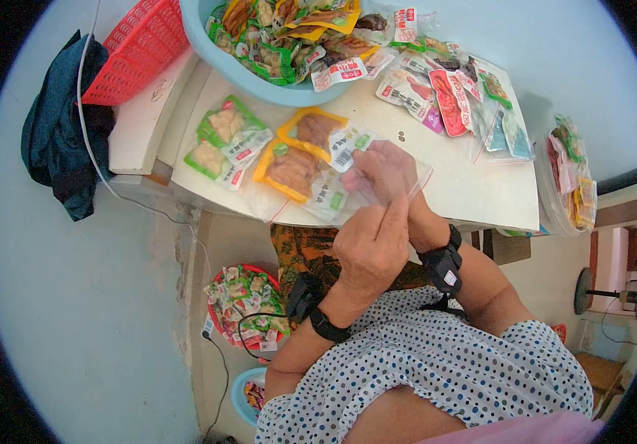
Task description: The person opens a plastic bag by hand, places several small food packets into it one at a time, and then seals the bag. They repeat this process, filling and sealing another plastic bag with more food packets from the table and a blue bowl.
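A clear plastic bag [420,177] stretches over the front edge of the table, with my right hand [386,174] seen through or against its film. That hand's fingers are curled and closed on the bag, by the white end of a yellow-edged food pack [317,129]. My left hand [372,248] is closed at the bag's near edge, its index finger extended along the film. Another yellow-edged pack [289,172] lies just left of the hands, overlapped by clear film. Beyond it sit two green-edged packs [226,122] side by side.
A blue basin [215,63] heaped with food packs stands at the back of the white table [378,111]. More filled packs [452,103] lie right of it. A tub [555,200] of packs stands beside the table. Below are a red basket [278,277] and a blue basin [237,392].
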{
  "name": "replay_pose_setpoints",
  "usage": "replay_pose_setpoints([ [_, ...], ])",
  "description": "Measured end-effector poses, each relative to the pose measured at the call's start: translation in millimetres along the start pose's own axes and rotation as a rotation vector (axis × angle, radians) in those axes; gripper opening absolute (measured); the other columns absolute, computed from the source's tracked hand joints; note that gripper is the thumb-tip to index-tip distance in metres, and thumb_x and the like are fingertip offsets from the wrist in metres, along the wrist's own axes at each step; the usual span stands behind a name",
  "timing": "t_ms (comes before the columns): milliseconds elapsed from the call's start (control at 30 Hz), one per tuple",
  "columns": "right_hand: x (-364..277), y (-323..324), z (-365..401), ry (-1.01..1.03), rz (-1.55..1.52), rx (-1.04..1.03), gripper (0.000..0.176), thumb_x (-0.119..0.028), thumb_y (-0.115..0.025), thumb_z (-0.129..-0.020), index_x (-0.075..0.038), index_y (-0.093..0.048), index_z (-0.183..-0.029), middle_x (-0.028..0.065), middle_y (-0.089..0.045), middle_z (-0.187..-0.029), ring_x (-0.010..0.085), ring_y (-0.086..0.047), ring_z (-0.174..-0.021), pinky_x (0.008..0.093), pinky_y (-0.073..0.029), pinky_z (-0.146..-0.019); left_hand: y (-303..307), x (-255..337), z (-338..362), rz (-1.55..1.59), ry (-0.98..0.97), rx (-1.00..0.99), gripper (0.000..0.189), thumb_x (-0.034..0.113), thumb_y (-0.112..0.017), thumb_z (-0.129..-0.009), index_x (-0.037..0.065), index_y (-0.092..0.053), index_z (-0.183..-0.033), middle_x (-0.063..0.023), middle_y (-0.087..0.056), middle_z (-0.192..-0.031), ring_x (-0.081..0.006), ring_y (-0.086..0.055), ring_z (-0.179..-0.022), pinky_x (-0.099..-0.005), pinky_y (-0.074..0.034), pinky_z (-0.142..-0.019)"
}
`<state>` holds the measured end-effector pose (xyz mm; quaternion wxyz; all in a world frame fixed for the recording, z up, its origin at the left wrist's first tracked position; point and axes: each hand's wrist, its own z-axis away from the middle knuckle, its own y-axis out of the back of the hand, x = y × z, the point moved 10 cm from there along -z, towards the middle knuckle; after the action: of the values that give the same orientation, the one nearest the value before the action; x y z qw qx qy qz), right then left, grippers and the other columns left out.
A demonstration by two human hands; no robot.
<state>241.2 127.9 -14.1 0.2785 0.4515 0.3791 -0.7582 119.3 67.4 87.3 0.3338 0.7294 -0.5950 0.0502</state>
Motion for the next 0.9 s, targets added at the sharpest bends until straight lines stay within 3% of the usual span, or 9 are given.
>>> replay_pose_setpoints([
  [100,0.5,-4.8,-12.5,0.084,-0.06,-0.005,0.023,-0.006,-0.062,-0.088,0.008,-0.05,-0.102,0.0141,-0.065,-0.07,0.022,-0.067,-0.061,0.0306,-0.056,-0.051,-0.1,-0.4,2.4,0.009,-0.006,0.01,0.028,0.0,-0.07,-0.077,0.003,-0.07,-0.104,-0.0078,-0.053,-0.067,-0.026,-0.055,-0.057,-0.0375,-0.044,-0.049],
  [200,1.3,-7.5,-12.0,0.075,-0.223,-0.007,0.021,-0.003,-0.061,-0.089,0.009,-0.051,-0.104,0.0162,-0.063,-0.083,0.0238,-0.069,-0.07,0.0313,-0.06,-0.061,-3.3,-1.0,5.5,-0.019,-0.017,-0.012,0.027,0.0,-0.07,-0.078,0.002,-0.069,-0.105,-0.008,-0.052,-0.066,-0.0262,-0.054,-0.056,-0.0376,-0.044,-0.049],
  [400,5.8,3.7,-10.6,-0.001,0.011,0.015,0.019,-0.003,-0.062,-0.089,0.01,-0.053,-0.1,0.0158,-0.063,-0.084,0.0231,-0.068,-0.069,0.0296,-0.059,-0.061,-13.1,4.2,12.9,0.022,-0.046,-0.062,0.026,0.003,-0.071,-0.08,0.003,-0.069,-0.106,-0.0083,-0.054,-0.069,-0.0256,-0.055,-0.056,-0.0374,-0.045,-0.049],
  [500,-2.1,0.7,-9.6,0.008,-0.033,-0.114,0.02,-0.006,-0.061,-0.09,0.011,-0.054,-0.1,0.0153,-0.063,-0.087,0.0229,-0.069,-0.072,0.0292,-0.059,-0.065,-14.4,10.5,19.1,0.06,-0.093,-0.108,0.029,0.007,-0.073,-0.079,0.004,-0.069,-0.108,-0.0076,-0.054,-0.07,-0.0242,-0.055,-0.057,-0.0368,-0.045,-0.05],
  [700,-35.6,-5.5,22.5,0.826,0.931,-0.434,0.034,-0.011,-0.06,-0.092,0.015,-0.052,-0.113,0.0178,-0.064,-0.098,0.0237,-0.069,-0.081,0.0316,-0.058,-0.073,-19.5,18.2,40.3,-0.121,-0.25,-0.268,0.035,0.017,-0.075,-0.079,0.007,-0.068,-0.111,-0.0047,-0.047,-0.068,-0.0213,-0.052,-0.057,-0.0337,-0.043,-0.049],
  [800,-12.8,36.8,12.0,0.048,-0.015,-0.181,0.038,-0.013,-0.063,-0.09,0.012,-0.055,-0.117,0.0174,-0.065,-0.102,0.0219,-0.069,-0.08,0.0312,-0.058,-0.072,-26.7,17.3,45.0,-0.253,-0.295,-0.353,0.036,0.025,-0.075,-0.08,0.008,-0.068,-0.111,-0.0037,-0.044,-0.068,-0.0198,-0.051,-0.057,-0.0322,-0.042,-0.049],
  [833,-10.5,51.1,10.0,0.05,-0.016,-0.121,0.036,-0.014,-0.066,-0.087,0.008,-0.057,-0.115,0.0152,-0.065,-0.105,0.0193,-0.069,-0.079,0.0298,-0.057,-0.073,-28.4,16.6,46.4,-0.296,-0.301,-0.38,0.036,0.027,-0.074,-0.08,0.009,-0.067,-0.111,-0.0034,-0.044,-0.068,-0.0194,-0.051,-0.056,-0.0318,-0.042,-0.049],
  [900,-24.2,67.6,12.1,0.115,0.156,-0.116,0.029,-0.015,-0.067,-0.086,0.006,-0.059,-0.103,0.0132,-0.065,-0.098,0.0211,-0.068,-0.076,0.0313,-0.057,-0.065,-31.1,17.1,46.0,-0.382,-0.325,-0.416,0.038,0.031,-0.074,-0.08,0.01,-0.066,-0.111,-0.0031,-0.043,-0.07,-0.0186,-0.05,-0.056,-0.0312,-0.042,-0.049],
])
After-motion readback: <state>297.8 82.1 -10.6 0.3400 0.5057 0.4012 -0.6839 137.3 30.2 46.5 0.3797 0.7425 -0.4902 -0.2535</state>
